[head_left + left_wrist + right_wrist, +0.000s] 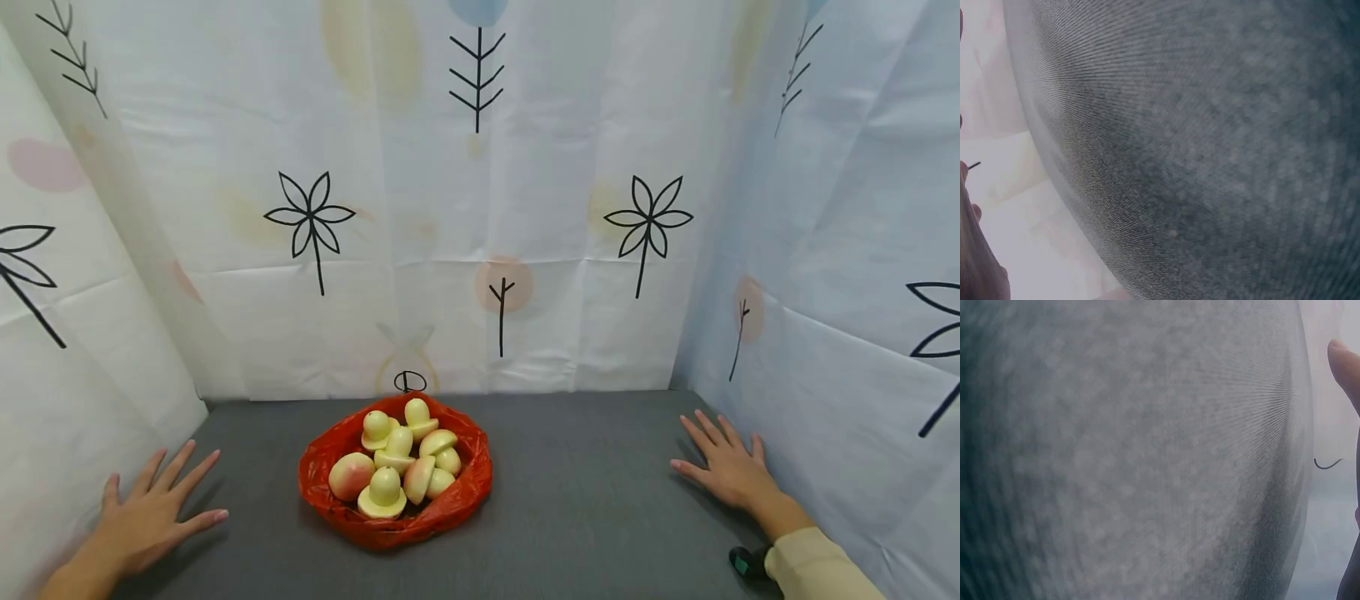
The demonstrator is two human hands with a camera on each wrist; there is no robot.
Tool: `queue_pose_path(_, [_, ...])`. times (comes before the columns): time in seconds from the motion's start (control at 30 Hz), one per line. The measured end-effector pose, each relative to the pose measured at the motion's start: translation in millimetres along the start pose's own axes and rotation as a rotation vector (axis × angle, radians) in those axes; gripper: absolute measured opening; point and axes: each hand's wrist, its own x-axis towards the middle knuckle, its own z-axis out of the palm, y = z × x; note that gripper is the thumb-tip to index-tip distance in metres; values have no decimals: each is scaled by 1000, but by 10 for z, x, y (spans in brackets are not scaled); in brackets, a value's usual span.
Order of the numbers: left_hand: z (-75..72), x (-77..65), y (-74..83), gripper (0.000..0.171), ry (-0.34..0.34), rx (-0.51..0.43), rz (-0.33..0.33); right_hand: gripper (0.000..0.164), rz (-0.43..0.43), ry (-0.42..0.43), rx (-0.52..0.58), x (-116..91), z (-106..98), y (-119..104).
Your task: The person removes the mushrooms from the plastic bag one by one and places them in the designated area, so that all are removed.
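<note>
A red plastic bag [474,493] with its mouth spread wide sits left of centre on the grey table. Several pale yellow pieces shaped like mushrooms or brimmed hats [383,492] lie in it, some with pinkish outsides, beside a rounder pink-and-yellow one [352,476]. Left of the bag, my left hand [142,521] is spread palm down with its fingers apart, holding nothing. My right hand [729,468] is likewise spread and bare at the table's far right. Each wrist view shows mostly table surface, with part of the left hand [982,262] and the right thumb [1344,365] at the edges.
The grey tabletop [585,492] runs back to a white patterned curtain [555,167]. More of this cloth hangs along the left and right sides, close to both hands. A dark device [746,562] is at the right wrist by the beige sleeve [817,567].
</note>
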Motion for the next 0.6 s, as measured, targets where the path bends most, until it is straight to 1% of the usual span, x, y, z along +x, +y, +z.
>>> queue_pose_path(0.17, [16,-11,6,93,46,32,24,84,-20,14,-13,3,-14,-26])
queue_pose_path(0.3, [32,-16,43,88,124,73,74,83,-33,23,-5,3,-25,-52])
queue_pose_path(0.4, [9,-1,84,81,174,67,105,83,-52,40,-15,15,-31,-63])
queue_pose_path(0.6, [-98,47,198,70,207,14,122,79,-107,95,-33,55,-24,-103])
